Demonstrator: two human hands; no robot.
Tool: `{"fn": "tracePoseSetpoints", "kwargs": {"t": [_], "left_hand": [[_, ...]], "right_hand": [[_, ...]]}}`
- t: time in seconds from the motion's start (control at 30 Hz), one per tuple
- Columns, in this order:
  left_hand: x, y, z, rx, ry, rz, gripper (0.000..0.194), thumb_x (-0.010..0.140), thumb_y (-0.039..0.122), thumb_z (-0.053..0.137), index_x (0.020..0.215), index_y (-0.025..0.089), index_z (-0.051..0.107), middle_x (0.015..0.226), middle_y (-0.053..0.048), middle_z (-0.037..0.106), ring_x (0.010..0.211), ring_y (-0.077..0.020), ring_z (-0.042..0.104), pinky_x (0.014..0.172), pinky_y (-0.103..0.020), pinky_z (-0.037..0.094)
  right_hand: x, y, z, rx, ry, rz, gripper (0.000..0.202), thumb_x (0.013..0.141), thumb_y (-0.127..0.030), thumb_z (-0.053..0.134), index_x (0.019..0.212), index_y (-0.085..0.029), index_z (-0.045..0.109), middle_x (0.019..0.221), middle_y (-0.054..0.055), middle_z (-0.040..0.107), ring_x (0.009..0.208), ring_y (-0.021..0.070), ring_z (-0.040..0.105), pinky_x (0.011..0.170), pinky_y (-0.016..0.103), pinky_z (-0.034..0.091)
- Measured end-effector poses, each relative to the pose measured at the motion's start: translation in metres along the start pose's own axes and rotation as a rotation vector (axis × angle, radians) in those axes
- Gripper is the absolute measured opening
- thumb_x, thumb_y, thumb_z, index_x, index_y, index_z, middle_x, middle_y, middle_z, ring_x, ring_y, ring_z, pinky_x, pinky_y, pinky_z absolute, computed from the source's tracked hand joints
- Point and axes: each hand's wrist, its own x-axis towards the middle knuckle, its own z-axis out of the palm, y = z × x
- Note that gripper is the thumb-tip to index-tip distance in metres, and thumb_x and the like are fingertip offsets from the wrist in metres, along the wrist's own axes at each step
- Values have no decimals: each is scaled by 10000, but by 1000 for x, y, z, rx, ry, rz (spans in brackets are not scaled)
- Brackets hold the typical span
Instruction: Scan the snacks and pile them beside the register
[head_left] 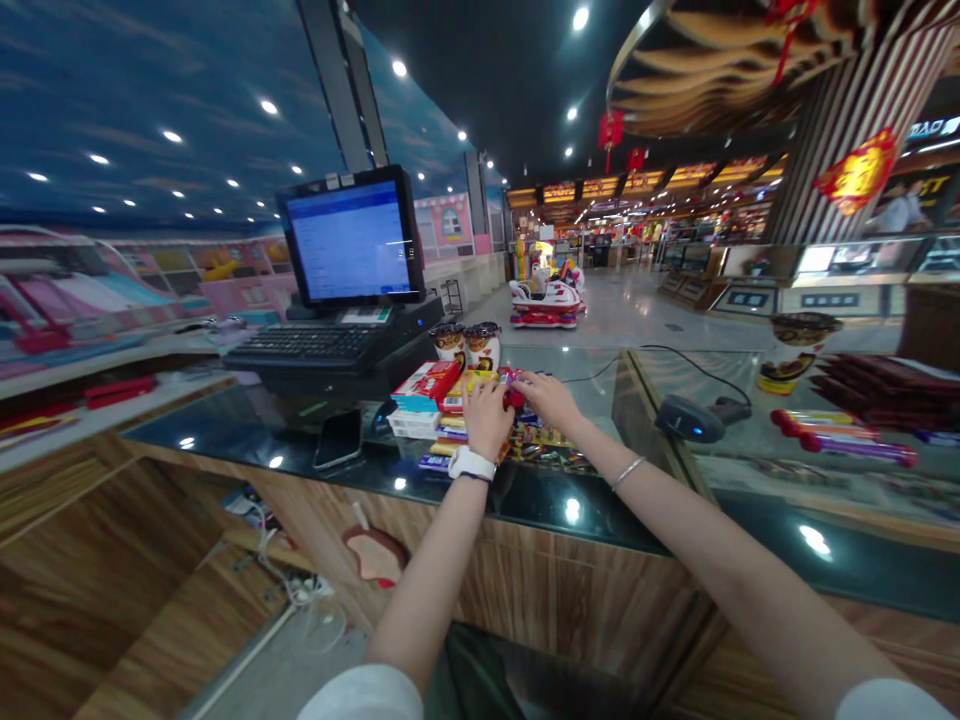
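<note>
Both hands meet over a pile of packaged snacks on the dark glass counter (390, 478). My left hand (487, 415), with a white watch at the wrist, curls its fingers over the pile's right side, against small red-and-purple packets (514, 384). From the right, my right hand (551, 400) closes its fingertips on the same packets; their exact kind is too small to make out. Beside the left hand lie a yellow pack (480, 379), red boxes (435, 380) and white boxes (415, 424). Under the glass, more small colourful packets (544, 437) show.
Two snack cups (482, 346) stand behind the pile. To the left are a monitor (356, 240), a keyboard (307, 342) and a phone (339, 438). On the right lie a barcode scanner (694, 417) with its cable, candy tubes (855, 447), brown packets (885, 388) and another cup (796, 350).
</note>
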Motion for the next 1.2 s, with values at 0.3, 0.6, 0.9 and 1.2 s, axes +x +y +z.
{"fn": "tracePoseSetpoints", "kwargs": {"t": [0.3, 0.6, 0.9, 1.2], "left_hand": [[-1, 2, -4, -101, -16, 26, 315, 820, 208, 583, 1107, 240, 707, 1134, -63, 718, 1134, -290, 593, 1199, -595, 223], [-2, 6, -4, -104, -82, 99, 324, 841, 181, 566, 1122, 265, 703, 1164, -38, 723, 1174, -284, 583, 1203, -624, 172], [-1, 4, 0, -87, -48, 83, 318, 856, 188, 531, 1139, 233, 669, 1141, -79, 705, 1154, -281, 590, 1192, -602, 219], [-1, 3, 0, -99, -65, 80, 319, 857, 200, 548, 1147, 224, 680, 1218, -71, 694, 1207, -286, 568, 1208, -598, 183]], "right_hand": [[-8, 7, 14, 392, 26, 107, 533, 779, 9, 465, 1265, -185, 570, 1280, 116, 619, 1137, 217, 613, 954, 364, 512], [-12, 11, 21, 546, 79, 114, 533, 715, 4, 449, 1194, -163, 614, 1252, 115, 646, 1196, 218, 586, 1076, 418, 438], [-12, 13, 22, 493, 45, 120, 565, 727, 10, 448, 1248, -148, 597, 1279, 132, 642, 1216, 219, 581, 1088, 430, 434], [-12, 15, 15, 440, 15, 113, 626, 691, 54, 425, 1269, -112, 601, 1325, 157, 630, 1255, 214, 570, 1101, 416, 431]]}}
